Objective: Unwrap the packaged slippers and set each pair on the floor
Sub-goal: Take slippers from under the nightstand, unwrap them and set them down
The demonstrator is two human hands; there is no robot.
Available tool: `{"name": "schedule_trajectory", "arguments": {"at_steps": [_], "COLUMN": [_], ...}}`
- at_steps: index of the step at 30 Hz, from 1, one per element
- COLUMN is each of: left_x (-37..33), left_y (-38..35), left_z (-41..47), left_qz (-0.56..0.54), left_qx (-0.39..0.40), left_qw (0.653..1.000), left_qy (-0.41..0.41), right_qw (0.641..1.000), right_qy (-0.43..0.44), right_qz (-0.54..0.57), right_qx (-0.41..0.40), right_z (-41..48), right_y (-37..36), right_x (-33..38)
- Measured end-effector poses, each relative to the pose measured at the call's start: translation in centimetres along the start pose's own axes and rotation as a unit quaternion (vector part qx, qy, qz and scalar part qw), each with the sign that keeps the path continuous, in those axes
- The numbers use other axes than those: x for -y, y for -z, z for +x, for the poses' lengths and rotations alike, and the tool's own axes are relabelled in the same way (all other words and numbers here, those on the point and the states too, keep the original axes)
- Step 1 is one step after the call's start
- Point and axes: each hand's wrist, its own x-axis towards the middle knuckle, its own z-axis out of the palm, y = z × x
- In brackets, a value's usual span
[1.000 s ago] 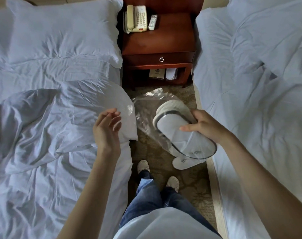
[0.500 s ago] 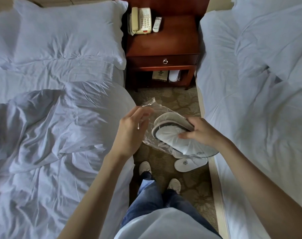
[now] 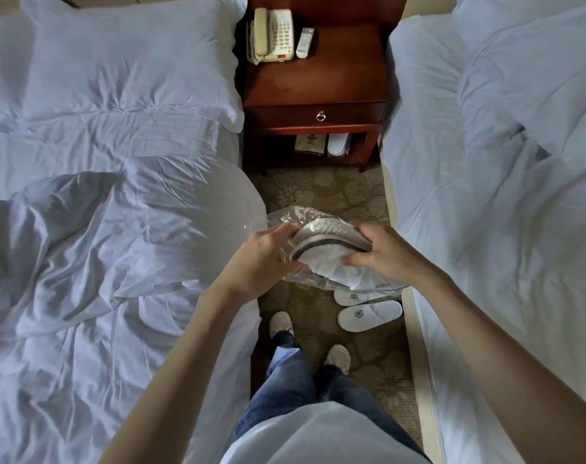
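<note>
Both hands are now working the package, and that is the big shift: a second ago the left hand (image 3: pixel 268 259) was hanging open over the left bed (image 3: pixel 84 262), well clear of the parcel, and now it is closing its fingers on the clear plastic wrapper (image 3: pixel 286 217) at the open end. The right hand (image 3: pixel 382 254) is doing what it was doing all along, clamping the wrapped slippers (image 3: pixel 321 242) across their middle, thumb underneath and fingers over the top edge. The pair is being held in the air above the carpet (image 3: pixel 321 192), in the aisle between the two beds, with the soles stacked together and the dark edge trim showing through the film. It looks as though the wrapper is being peeled back off the toes, so the unwrapping step is properly under way rather than finished. Down below, just beside the right bed (image 3: pixel 486 229), an unwrapped pair of white slippers (image 3: pixel 368 313) is already lying on the carpet, so by my reckoning one pair is done and this one is next. Further packets may be sitting on the nightstand shelf (image 3: pixel 318 155), though they are too small to call.
</note>
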Motion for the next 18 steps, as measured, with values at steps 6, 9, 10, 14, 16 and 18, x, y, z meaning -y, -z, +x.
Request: {"name": "schedule_trajectory", "arguments": {"at_steps": [6,9,10,14,16,18], "left_x": [0.1,0.8,1.2,3.7,4.8,5.7], "left_y": [0.1,0.9,1.1,2.4,2.7,2.9], "left_z": [-0.1,-0.4,-0.5,-1.0,-1.3,-1.5], "left_qz": [-0.039,-0.118,-0.157,-0.292,-0.355,-0.389], "left_qx": [-0.102,-0.164,-0.187,-0.268,-0.304,-0.342], "left_qw": [0.994,0.979,0.968,0.905,0.862,0.821], "left_qy": [-0.017,0.029,0.059,0.154,0.199,0.239], "right_qw": [1.000,1.000,1.000,0.997,0.992,0.981], "right_qy": [0.000,-0.003,-0.012,-0.076,-0.108,-0.113], "right_qz": [0.013,0.005,0.001,0.004,0.069,0.154], "right_qx": [0.006,-0.004,-0.004,0.011,0.001,-0.025], "right_z": [0.1,-0.2,-0.4,-0.9,-1.2,-1.4], "right_y": [-0.2,-0.1,0.0,0.7,1.0,0.9], "right_x": [0.6,-0.1,-0.6,-3.0,-4.2,-5.2]}}
